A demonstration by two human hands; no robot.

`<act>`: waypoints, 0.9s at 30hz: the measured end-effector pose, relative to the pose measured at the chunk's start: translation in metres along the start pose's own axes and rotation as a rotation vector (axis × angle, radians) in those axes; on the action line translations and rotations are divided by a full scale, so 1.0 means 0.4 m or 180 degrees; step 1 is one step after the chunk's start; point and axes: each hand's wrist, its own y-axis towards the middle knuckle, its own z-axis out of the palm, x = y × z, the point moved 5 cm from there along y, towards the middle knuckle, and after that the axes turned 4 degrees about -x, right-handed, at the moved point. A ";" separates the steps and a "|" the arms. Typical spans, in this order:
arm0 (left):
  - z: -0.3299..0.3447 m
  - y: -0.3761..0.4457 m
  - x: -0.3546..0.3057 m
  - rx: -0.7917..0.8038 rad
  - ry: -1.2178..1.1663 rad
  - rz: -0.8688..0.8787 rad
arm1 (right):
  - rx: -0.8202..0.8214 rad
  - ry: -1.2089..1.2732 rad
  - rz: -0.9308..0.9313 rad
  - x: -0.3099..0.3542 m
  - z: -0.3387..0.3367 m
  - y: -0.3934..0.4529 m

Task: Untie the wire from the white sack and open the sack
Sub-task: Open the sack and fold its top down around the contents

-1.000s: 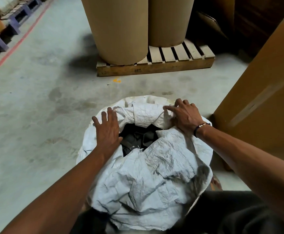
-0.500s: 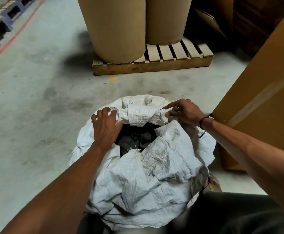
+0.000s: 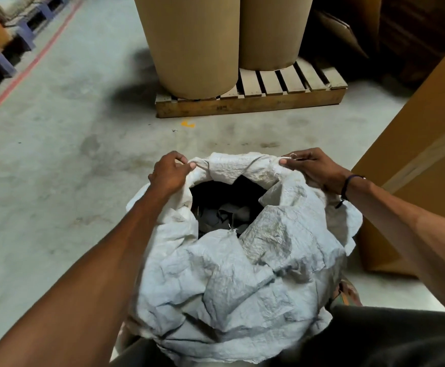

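Left hand [image 3: 169, 172]: fingers curled, pinching far-left rim of white sack [image 3: 232, 282]. Right hand [image 3: 314, 168]: thumb and fingers clamped on far-right rim. Rim stretched taut between two hands, mouth gaping, dark scraps [image 3: 224, 215] visible inside. Sack upright on concrete floor [image 3: 57, 168], close in front of person. Wire not made out. Behind: two tall brown rolls [image 3: 192, 43] on one wooden pallet [image 3: 250, 103]; one large cardboard box [image 3: 422, 154] at right. Versus half second ago: hands moved from resting on folded top to rim, pulled wider apart; opening larger.
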 end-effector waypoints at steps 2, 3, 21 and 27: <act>0.003 0.013 0.013 0.0387 -0.0926 -0.0493 | -0.0095 0.0153 0.0205 -0.041 -0.018 0.007; 0.010 0.009 0.025 0.0550 -0.1089 -0.0704 | -0.0147 0.0161 0.0279 -0.065 -0.026 0.011; -0.193 -0.301 0.027 0.0134 0.0427 0.0490 | -0.0791 -0.2188 -0.0763 0.095 0.011 -0.217; -0.219 -0.399 0.087 -0.0133 0.0768 -0.0168 | -0.0963 -0.2497 -0.0079 0.088 0.160 -0.377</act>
